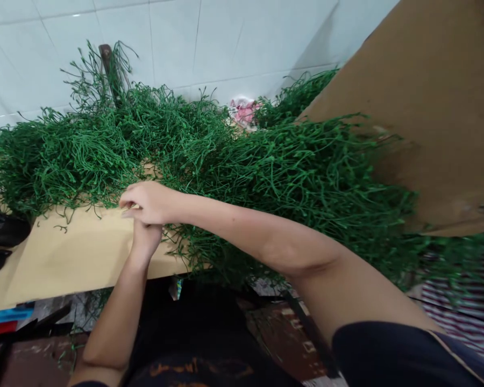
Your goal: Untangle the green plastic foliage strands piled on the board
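My right hand (147, 201) reaches across my body, fingers curled toward the thumb. It lies over my left hand (147, 235), whose fingers are hidden behind it. Whatever the curled right fingers hold, if anything, is too small or covered to make out. Both hands are above the near part of a tan cardboard sheet (80, 252). Just beyond them lies a thick heap of thin green plastic-looking stems (105, 156) with small branched tips. A second dense mass of the same green stems (290, 172) spreads beneath and beyond my right forearm.
A large brown cardboard panel (439, 107) leans at the right. A dark upright post (111, 75) rises from the stems by the white tiled wall (234, 37). Something pink and white (246, 112) sits at the back. A black object (2, 234) is at the left edge.
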The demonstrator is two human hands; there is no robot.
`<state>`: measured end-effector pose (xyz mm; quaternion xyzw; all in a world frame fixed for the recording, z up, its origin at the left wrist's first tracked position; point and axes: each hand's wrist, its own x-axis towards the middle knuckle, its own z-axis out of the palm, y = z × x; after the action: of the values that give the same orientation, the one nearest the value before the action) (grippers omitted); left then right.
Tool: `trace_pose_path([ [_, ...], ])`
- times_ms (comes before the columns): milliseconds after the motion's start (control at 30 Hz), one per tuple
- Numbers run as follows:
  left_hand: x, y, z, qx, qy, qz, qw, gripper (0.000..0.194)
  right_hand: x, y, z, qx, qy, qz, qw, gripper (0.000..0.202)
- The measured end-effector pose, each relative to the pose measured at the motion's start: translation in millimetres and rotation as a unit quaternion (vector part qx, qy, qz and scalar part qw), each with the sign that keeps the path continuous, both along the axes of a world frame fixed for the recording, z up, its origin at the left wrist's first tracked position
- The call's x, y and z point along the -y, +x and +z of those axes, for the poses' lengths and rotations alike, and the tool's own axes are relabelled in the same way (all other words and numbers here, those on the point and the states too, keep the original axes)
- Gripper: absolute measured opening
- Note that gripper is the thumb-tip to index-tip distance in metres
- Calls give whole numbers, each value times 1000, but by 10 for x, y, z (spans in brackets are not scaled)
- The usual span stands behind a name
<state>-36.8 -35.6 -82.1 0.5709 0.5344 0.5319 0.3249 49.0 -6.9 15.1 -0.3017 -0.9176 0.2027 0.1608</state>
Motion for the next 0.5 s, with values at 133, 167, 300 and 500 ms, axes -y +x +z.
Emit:
trace_pose_path([
  [133,52,-147,-47,-112,42,11,993,15,-155,301,-225,92,32,1,995,37],
  [167,64,-198,-48,-151,47,19,987,18,-148,362,-306,119,38,4,992,42],
  [300,109,-385,-49,-274,5,34,961,26,-47,579,-574,248,93,18,964,56],
  [500,180,-303,-61,-380,-53,-56,922,35,103,950,-592,306,85,18,948,43],
])
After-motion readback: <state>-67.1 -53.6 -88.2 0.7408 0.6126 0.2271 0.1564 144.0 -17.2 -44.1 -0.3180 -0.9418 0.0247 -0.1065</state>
